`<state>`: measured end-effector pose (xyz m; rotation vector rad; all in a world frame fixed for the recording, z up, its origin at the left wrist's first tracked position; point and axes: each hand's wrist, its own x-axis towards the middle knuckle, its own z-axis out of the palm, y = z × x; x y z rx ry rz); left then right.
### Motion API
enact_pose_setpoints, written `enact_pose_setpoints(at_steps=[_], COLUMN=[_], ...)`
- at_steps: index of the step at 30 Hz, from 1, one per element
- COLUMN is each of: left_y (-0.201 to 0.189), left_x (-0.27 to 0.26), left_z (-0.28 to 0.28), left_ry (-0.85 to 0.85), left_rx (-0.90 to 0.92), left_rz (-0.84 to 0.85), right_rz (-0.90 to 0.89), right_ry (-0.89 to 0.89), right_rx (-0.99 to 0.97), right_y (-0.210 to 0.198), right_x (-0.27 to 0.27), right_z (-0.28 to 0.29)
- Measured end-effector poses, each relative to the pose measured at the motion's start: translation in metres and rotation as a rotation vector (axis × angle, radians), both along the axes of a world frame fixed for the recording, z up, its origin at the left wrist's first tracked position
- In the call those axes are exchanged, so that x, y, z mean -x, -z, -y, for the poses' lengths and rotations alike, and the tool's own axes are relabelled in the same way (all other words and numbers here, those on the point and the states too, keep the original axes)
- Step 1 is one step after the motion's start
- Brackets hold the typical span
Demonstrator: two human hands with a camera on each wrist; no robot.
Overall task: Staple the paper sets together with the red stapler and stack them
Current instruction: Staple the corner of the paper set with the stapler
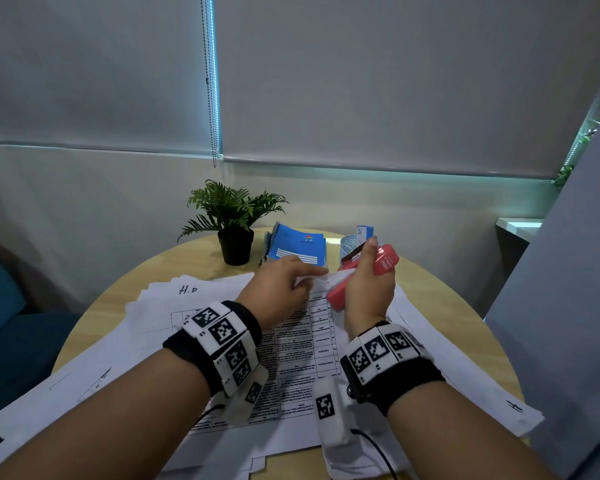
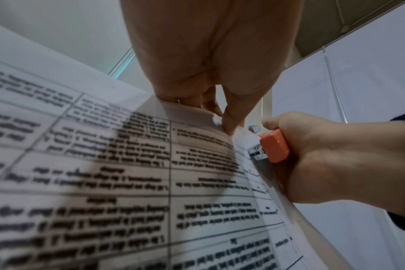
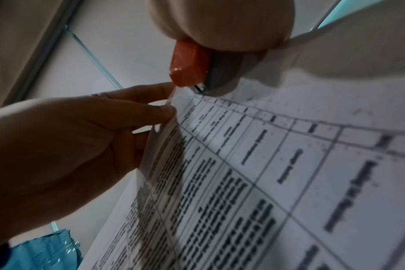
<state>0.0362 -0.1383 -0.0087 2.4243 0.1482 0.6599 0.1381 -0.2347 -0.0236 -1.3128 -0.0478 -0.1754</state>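
Both hands are working at the round wooden counter [image 1: 440, 292]: my left hand [image 1: 278, 289] is pinching the far corner of the printed white paper set [image 1: 298, 344], while my right hand [image 1: 368, 292] is gripping the red plastic stapler [image 1: 383, 263], its mouth over that corner.

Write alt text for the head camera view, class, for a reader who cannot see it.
A right hand grips a red stapler at the far corner of a printed paper set, which the left hand pinches. Loose sheets cover a round wooden table with a potted plant and blue notebook behind.
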Motion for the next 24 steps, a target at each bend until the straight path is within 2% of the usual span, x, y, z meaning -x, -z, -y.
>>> enact_pose_setpoints(at_steps=[8, 12, 13, 16, 18, 24], left_y=[0.003, 0.003, 0.002, 0.000, 0.000, -0.012], left_x=[0.003, 0.005, 0.007, 0.009, 0.009, 0.013], left_z=[0.004, 0.005, 0.005, 0.001, -0.004, -0.030], left_ry=[0.026, 0.026, 0.021, -0.073, -0.134, -0.234], left_rx=[-0.028, 0.045, 0.019, -0.313, -0.382, -0.164], left_rz=[0.010, -0.026, -0.083, -0.276, -0.290, -0.209], right_rz=[0.016, 0.019, 0.021, 0.038, 0.087, 0.193], right_ry=[-0.012, -0.039, -0.055, -0.141, -0.155, -0.096], right_rx=[-0.055, -0.064, -0.070, -0.082, -0.071, -0.120], right_y=[0.002, 0.000, -0.001, 0.000, -0.003, -0.028], right_x=[-0.010, -0.011, -0.012, -0.013, -0.011, -0.009], right_z=[-0.002, -0.001, -0.001, 0.001, 0.004, 0.044])
